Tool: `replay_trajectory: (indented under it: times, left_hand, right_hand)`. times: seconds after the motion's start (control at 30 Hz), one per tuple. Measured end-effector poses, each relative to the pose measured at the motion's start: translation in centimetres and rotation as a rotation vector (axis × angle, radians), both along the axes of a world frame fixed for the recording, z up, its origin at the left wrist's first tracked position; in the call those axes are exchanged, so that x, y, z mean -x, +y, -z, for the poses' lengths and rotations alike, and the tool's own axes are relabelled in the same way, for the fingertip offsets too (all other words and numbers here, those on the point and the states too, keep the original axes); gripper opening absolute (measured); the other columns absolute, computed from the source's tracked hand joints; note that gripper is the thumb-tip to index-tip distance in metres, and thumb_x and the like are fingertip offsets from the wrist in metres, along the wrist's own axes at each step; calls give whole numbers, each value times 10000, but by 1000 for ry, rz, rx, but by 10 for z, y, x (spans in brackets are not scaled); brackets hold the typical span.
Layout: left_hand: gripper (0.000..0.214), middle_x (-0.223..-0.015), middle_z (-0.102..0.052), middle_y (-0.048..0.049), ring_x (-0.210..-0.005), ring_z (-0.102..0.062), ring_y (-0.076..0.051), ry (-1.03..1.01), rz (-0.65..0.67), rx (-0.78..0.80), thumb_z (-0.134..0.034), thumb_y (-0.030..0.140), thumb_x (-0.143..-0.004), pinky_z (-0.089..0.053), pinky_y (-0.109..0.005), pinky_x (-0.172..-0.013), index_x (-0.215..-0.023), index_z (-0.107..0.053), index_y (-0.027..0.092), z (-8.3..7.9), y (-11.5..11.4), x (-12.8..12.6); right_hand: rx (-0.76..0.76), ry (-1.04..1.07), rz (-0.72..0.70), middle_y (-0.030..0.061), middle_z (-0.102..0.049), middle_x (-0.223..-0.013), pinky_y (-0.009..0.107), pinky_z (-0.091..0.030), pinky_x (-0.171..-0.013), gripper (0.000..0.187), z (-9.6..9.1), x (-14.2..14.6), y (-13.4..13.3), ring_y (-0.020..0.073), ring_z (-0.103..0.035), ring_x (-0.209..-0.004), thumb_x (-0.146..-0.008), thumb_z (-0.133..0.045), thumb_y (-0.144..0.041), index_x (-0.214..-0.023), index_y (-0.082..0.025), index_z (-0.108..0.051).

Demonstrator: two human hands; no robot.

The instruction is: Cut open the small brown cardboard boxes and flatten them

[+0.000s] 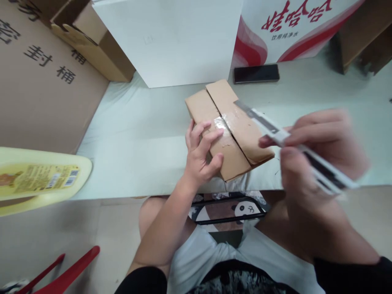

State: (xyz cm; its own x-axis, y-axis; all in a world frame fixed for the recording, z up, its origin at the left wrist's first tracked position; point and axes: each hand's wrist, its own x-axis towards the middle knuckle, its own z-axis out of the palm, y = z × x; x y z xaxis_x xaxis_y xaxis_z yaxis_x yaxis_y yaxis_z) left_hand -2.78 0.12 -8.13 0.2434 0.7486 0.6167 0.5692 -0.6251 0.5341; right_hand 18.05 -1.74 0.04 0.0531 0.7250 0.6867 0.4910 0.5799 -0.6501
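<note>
A small brown cardboard box [229,157] lies at an angle on the pale green tabletop. Its two top flaps meet along a dark seam, with a piece of clear tape [221,122] across it that looks split at the seam. My left hand [202,153] grips the box from its left side, the fingertips bent over onto the top near the tape. In my right hand [321,147], slightly blurred, is a white and black box cutter [272,130]. Its blade is out and points up and left, over the right flap; I cannot tell whether it touches the cardboard.
Behind the box stand a white carton [171,45] and a red and white printed carton [284,41]. A black phone [256,74] lies before them. At left are a large cardboard carton [39,94], an open brown box [107,51] and a yellow bottle [45,175].
</note>
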Motion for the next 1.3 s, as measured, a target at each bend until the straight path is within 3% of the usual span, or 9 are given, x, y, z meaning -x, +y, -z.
replay_trajectory:
  times: [0.17, 0.43, 0.77, 1.3]
  left_hand:
    - [483, -1472, -494, -89, -1435, -457, -275, -1, 4, 17, -402, 578, -1018, -205, -534, -1324, -1387, -536, 297, -1, 0, -1]
    - [471, -1463, -490, -92, -1426, -465, -286, -16, 18, 37, -400, 580, -1023, -213, -572, -1319, -1387, -523, 308, -3, 0, 0]
    - [481, -1457, -504, -89, -1430, -459, -285, -5, -14, 55, -392, 611, -1013, -246, -554, -1305, -1352, -558, 314, -1, -1, 0]
    - [470, -1418, -524, -89, -1407, -481, -284, 14, -13, 35, -404, 613, -1009, -273, -542, -1294, -1331, -574, 316, -3, 1, 2]
  right_hand:
    - [1, -159, -145, 22, -666, -929, 304, -562, -692, 44, 12, 5, 7, 139, -655, -783, -869, -628, -183, -875, -226, -637]
    - [88, -207, -159, 44, -714, -969, 370, -593, -761, 102, 9, 8, 7, 193, -703, -868, -869, -608, -169, -909, -261, -625]
    - [103, -233, -223, 31, -672, -898, 331, -562, -659, 153, 8, 8, 7, 178, -681, -784, -804, -636, -103, -853, -244, -599]
    - [-56, -128, -278, 4, -602, -783, 283, -468, -563, 95, 12, 2, 8, 131, -585, -657, -745, -591, -134, -757, -226, -570]
